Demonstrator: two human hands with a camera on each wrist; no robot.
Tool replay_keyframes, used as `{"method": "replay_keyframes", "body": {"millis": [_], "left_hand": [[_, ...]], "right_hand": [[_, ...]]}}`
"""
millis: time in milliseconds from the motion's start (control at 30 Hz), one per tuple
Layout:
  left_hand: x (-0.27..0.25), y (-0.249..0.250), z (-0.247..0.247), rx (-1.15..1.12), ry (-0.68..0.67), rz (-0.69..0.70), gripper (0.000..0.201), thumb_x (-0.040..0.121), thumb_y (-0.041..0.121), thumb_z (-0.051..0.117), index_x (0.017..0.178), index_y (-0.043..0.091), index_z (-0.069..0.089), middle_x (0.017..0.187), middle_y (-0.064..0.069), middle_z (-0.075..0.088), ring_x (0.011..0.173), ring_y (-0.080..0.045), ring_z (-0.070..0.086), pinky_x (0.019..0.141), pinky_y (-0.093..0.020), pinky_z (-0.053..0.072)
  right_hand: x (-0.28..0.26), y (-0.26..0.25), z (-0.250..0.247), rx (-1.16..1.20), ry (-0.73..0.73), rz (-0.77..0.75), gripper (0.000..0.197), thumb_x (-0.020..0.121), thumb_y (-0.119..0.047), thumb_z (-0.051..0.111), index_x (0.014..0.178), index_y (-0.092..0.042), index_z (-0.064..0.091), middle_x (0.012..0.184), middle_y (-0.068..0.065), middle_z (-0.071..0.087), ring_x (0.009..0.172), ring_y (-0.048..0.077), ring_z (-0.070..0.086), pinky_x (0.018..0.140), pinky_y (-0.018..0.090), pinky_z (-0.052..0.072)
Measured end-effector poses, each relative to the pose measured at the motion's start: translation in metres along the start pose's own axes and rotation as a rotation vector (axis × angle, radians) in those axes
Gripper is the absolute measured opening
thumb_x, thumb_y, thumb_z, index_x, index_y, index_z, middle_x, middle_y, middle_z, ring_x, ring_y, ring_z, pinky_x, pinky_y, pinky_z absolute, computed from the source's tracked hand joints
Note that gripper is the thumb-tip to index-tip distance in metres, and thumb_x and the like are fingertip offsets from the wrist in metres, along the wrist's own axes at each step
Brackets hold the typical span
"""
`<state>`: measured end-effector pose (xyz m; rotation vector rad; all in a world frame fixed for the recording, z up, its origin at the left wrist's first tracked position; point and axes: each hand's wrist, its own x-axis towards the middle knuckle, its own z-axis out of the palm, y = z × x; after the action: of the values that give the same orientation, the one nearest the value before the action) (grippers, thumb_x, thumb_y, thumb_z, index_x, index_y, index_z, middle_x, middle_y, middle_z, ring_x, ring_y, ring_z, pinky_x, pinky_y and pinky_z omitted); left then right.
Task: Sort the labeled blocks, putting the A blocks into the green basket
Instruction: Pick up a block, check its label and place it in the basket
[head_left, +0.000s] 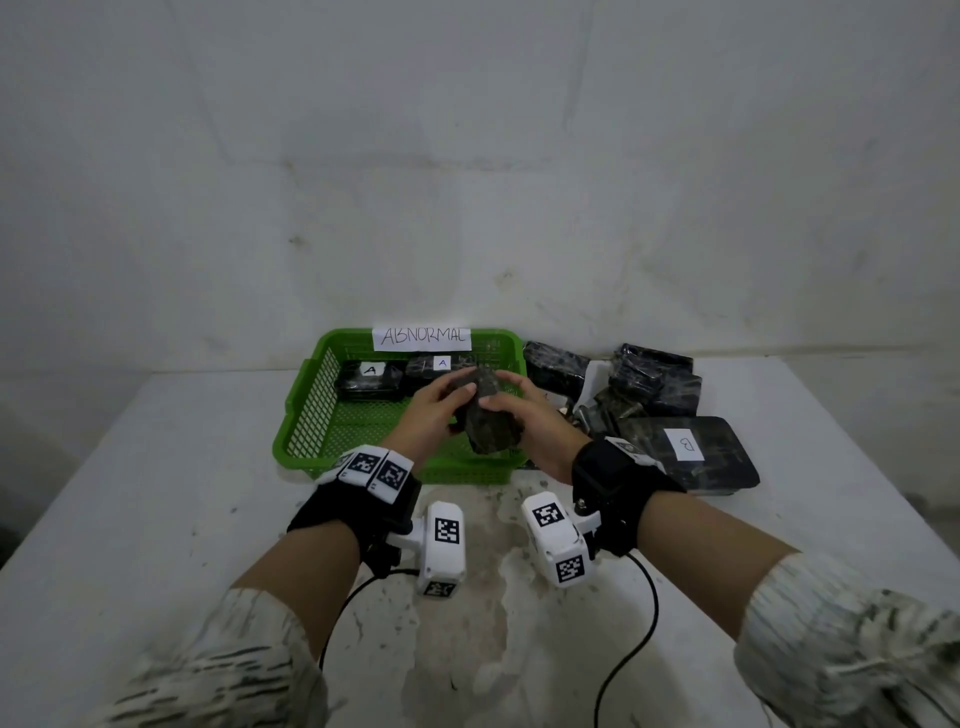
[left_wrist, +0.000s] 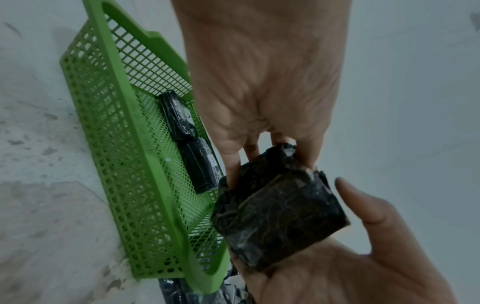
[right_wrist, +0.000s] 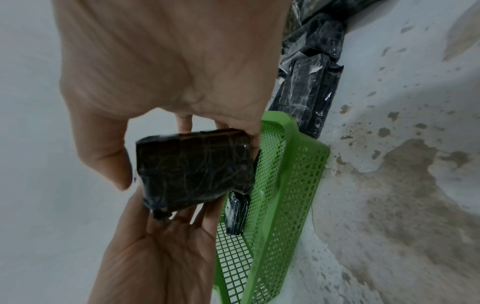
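Both hands hold one dark wrapped block (head_left: 488, 423) just above the right side of the green basket (head_left: 306, 415). My left hand (head_left: 447, 402) grips it from the left, thumb on top. My right hand (head_left: 517, 410) grips it from the right. No label shows on this block (left_wrist: 280, 222) (right_wrist: 194, 168). Two dark blocks marked A (head_left: 370, 382) (head_left: 441, 366) lie side by side along the basket's far wall. In the left wrist view they appear as two blocks (left_wrist: 179, 117) (left_wrist: 200, 166) on the basket (left_wrist: 124, 144) floor.
A paper sign reading ABNORMAL (head_left: 422, 338) hangs on the basket's far rim. A pile of dark wrapped blocks (head_left: 639, 384) lies right of the basket, and a flat one marked B (head_left: 691, 447) is nearest me. The table (head_left: 156, 519) meets the wall behind.
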<state>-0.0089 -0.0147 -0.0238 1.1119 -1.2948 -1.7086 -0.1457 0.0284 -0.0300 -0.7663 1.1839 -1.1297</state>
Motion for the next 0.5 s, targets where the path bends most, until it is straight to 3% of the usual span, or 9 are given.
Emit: {"method": "replay_keyframes", "body": {"millis": [133, 267, 333, 400, 433, 500], "left_hand": [[-0.001, -0.004, 0.0, -0.066, -0.003, -0.026, 0.039, 0.094, 0.011, 0.049, 0.133, 0.012, 0.047, 0.135, -0.015, 0.05, 0.122, -0.028, 0.049, 0.087, -0.036, 0.049], [-0.004, -0.004, 0.002, -0.064, -0.035, 0.011, 0.046, 0.095, 0.013, 0.049, 0.138, 0.027, 0.04, 0.135, -0.008, 0.046, 0.12, -0.023, 0.05, 0.097, -0.04, 0.046], [-0.008, 0.0, 0.003, 0.056, -0.055, 0.042, 0.045, 0.096, 0.022, 0.048, 0.139, 0.031, 0.039, 0.132, -0.003, 0.047, 0.113, -0.017, 0.052, 0.087, -0.03, 0.05], [-0.011, 0.003, 0.004, 0.169, -0.055, 0.054, 0.043, 0.097, 0.027, 0.046, 0.139, 0.03, 0.041, 0.126, 0.002, 0.048, 0.107, -0.011, 0.05, 0.072, -0.015, 0.044], [-0.011, 0.003, 0.004, 0.201, -0.057, 0.051, 0.042, 0.097, 0.028, 0.046, 0.139, 0.028, 0.042, 0.126, 0.002, 0.048, 0.108, -0.01, 0.048, 0.071, -0.014, 0.04], [-0.011, 0.003, 0.004, 0.215, -0.077, 0.036, 0.042, 0.096, 0.031, 0.046, 0.138, 0.027, 0.043, 0.128, -0.001, 0.049, 0.113, -0.013, 0.045, 0.084, -0.023, 0.039]], "right_hand": [[-0.002, -0.001, 0.0, -0.049, 0.008, -0.006, 0.056, 0.09, -0.012, 0.062, 0.139, -0.019, 0.035, 0.129, 0.014, 0.053, 0.111, 0.029, 0.057, 0.102, 0.046, 0.047], [0.002, -0.002, -0.003, -0.007, 0.042, 0.014, 0.048, 0.096, -0.04, 0.053, 0.136, -0.017, 0.041, 0.134, 0.009, 0.055, 0.117, 0.024, 0.058, 0.1, 0.046, 0.049], [0.003, -0.003, -0.007, -0.071, 0.013, 0.062, 0.051, 0.097, -0.056, 0.037, 0.134, -0.024, 0.046, 0.128, 0.007, 0.06, 0.106, 0.022, 0.064, 0.084, 0.041, 0.057], [0.007, -0.001, -0.01, -0.057, 0.054, 0.155, 0.06, 0.096, -0.062, 0.024, 0.129, -0.021, 0.052, 0.114, 0.011, 0.067, 0.077, 0.019, 0.07, 0.055, 0.027, 0.056], [0.01, 0.001, -0.013, -0.029, 0.097, 0.206, 0.063, 0.097, -0.062, 0.021, 0.124, -0.017, 0.055, 0.101, 0.012, 0.07, 0.061, 0.018, 0.069, 0.045, 0.02, 0.05], [0.016, 0.002, -0.018, 0.061, 0.17, 0.28, 0.056, 0.101, -0.054, 0.024, 0.113, -0.012, 0.059, 0.071, 0.01, 0.071, 0.038, 0.016, 0.06, 0.033, 0.015, 0.04]]}}
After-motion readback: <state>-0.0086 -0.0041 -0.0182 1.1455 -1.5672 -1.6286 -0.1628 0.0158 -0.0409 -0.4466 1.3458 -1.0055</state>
